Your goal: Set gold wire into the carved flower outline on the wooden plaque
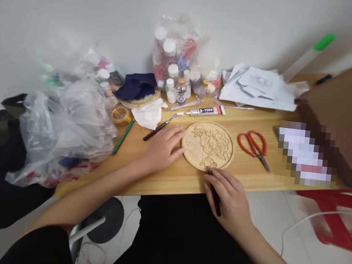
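Observation:
A round, pale wooden-looking disc [189,151] with a carved flower pattern of raised lines lies flat on the table. My left hand [165,147] rests at its left edge, fingers stretched out and touching the rim. My right hand [230,197] is closed around a slim dark pen-like tool [215,193] at the disc's near edge. The tool's tip is hard to make out there. Beyond the disc lies a B-7000 glue tube [206,111]. A dark-handled spatula-like tool [157,130] is behind my left hand. Red-handled pliers [253,147] lie right of the disc.
Bagged jars [169,46] and small bottles [181,91] stand along the wall. Papers [260,88] and a brown box [343,113] are at right. Plastic bags [69,120], a green pencil [123,137], a tape roll [120,115] and a white tissue [148,114] lie left.

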Motion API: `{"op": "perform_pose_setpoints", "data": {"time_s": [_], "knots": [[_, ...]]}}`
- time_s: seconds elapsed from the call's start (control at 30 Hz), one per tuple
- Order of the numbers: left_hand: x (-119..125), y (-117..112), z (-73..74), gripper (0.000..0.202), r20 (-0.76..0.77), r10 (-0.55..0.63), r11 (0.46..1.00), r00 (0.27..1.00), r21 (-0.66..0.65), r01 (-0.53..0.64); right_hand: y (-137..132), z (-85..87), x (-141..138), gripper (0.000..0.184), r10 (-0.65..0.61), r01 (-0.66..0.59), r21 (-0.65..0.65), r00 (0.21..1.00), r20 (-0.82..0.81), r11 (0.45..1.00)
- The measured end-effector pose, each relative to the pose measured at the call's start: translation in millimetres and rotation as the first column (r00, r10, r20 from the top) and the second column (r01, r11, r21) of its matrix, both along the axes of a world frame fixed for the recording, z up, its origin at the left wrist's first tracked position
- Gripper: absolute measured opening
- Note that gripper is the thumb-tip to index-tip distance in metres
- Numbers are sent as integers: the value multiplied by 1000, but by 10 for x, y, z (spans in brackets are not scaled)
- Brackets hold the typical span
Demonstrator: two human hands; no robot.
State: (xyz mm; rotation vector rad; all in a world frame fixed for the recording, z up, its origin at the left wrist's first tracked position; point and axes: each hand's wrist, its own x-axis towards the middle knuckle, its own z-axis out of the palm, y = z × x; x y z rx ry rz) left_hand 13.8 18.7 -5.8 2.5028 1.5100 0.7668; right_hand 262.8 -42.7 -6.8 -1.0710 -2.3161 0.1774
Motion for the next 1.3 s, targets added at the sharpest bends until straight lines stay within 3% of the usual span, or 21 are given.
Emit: {"op": "perform_pose_setpoints", "data": {"time_s": [0.2, 0.33, 0.53, 0.87, 1.07, 1.13, 1.2, 1.3], "knots": [[89, 15, 16, 43, -46, -33, 999, 998, 10, 33, -7, 10, 219, 31, 190, -196, -48, 977, -98, 979], [98, -55, 53, 45, -114, -68, 995, 991, 70, 77, -26, 32, 333, 31, 223, -239, -104, 964, -144, 965], [69, -100, 16, 36, -209, -83, 974, 974, 191, 124, 100, 41, 311, 35, 72, -113, -143, 962, -262, 983], [51, -55, 34, 36, -251, -123, 982, 960, 107, 154, 422, 232, 145, 27, -158, 102, -233, 958, -238, 967], [46, -72, -3, 37, -200, -134, 988, 971, 48, 146, 593, 540, 46, 10, -372, 270, -372, 898, -236, 888], [44, -75, -7, 37, -189, -142, 988, 972, 38, 152, 637, 699, 2, 16, -403, 301, -484, 907, -120, 822], [44, -74, -5, 37, -195, -142, 987, 970, 41, 153, 687, 830, -48, 23, -259, 172, -429, 954, -153, 887], [46, -68, 3, 36, -215, -126, 988, 968, 56, 141, 804, 908, -153, 19, -212, 215, -270, 976, 41, 938]]}}
